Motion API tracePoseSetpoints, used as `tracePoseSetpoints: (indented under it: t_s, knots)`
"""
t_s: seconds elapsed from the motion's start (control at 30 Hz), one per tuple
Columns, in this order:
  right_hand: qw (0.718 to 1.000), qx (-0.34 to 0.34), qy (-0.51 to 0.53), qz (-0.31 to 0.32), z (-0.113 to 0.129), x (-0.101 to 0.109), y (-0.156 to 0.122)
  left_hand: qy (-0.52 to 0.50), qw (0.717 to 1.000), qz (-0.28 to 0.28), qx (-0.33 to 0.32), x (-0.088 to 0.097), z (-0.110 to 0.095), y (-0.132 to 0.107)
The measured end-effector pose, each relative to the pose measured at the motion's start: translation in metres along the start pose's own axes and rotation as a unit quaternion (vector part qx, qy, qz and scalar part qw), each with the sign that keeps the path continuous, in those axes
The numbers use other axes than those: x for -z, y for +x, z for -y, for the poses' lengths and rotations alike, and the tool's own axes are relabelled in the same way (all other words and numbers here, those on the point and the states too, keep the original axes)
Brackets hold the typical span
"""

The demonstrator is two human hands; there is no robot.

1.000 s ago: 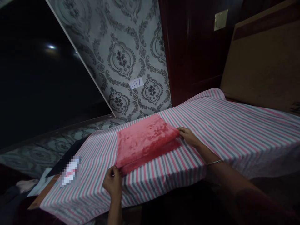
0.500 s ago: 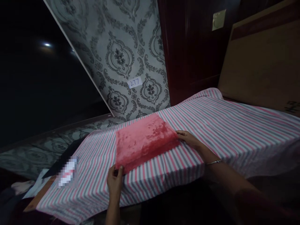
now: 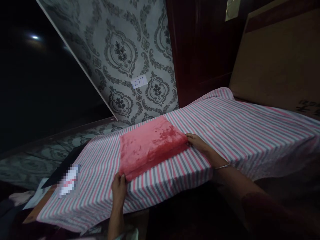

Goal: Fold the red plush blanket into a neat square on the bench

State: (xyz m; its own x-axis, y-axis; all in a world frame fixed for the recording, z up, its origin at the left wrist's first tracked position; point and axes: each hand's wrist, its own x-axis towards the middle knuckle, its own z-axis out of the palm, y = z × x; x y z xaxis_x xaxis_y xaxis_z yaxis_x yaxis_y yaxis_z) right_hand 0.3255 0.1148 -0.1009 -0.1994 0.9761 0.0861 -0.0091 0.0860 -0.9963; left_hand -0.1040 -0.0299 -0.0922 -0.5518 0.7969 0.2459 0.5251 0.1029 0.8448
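Observation:
A folded pink plush cloth [image 3: 150, 145] lies on a table covered with a pink, grey and white striped sheet [image 3: 237, 130]. My left hand [image 3: 119, 189] pinches the cloth's near left corner, fingers closed on the fabric. My right hand [image 3: 198, 142] grips the cloth's right corner, fingers curled against the fold; a thin bangle circles that wrist.
A grey damask-patterned panel [image 3: 130, 56] with a small label reading 277 [image 3: 139, 82] leans behind the table. Dark wooden wall [image 3: 200, 50] and a brown board [image 3: 275, 60] stand at the back right. A dark flat object [image 3: 65, 166] lies at the table's left end.
The cloth's raised upper layer has been laid down flat onto the fold. Both hands stay at the corners; the view has shifted slightly.

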Motion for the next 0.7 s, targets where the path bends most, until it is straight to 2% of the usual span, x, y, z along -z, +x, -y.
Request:
tracePoseSetpoints:
  t_s: [0.13, 0.23, 0.33, 0.47, 0.6, 0.7]
  knots:
    - [1.000, 0.002, 0.001, 0.021, 0.002, 0.002, -0.002, -0.078, 0.995, 0.055, 0.031, 0.008, -0.002, 0.002]
    - [0.999, -0.010, 0.008, 0.049, 0.007, 0.005, 0.002, -0.121, 0.989, 0.053, 0.065, 0.014, -0.015, 0.011]
    - [0.996, -0.030, 0.001, 0.079, 0.014, 0.009, 0.014, -0.088, 0.992, 0.044, 0.074, 0.015, -0.037, 0.029]
    - [0.993, -0.054, -0.014, 0.108, 0.028, 0.008, 0.038, -0.052, 0.991, 0.097, 0.076, 0.009, -0.064, 0.064]
    - [0.990, -0.066, -0.018, 0.125, 0.038, 0.000, 0.065, -0.019, 0.984, 0.147, 0.098, -0.003, -0.073, 0.097]
    - [0.989, -0.075, -0.023, 0.125, 0.042, -0.008, 0.084, 0.026, 0.988, 0.126, 0.085, -0.015, -0.075, 0.119]
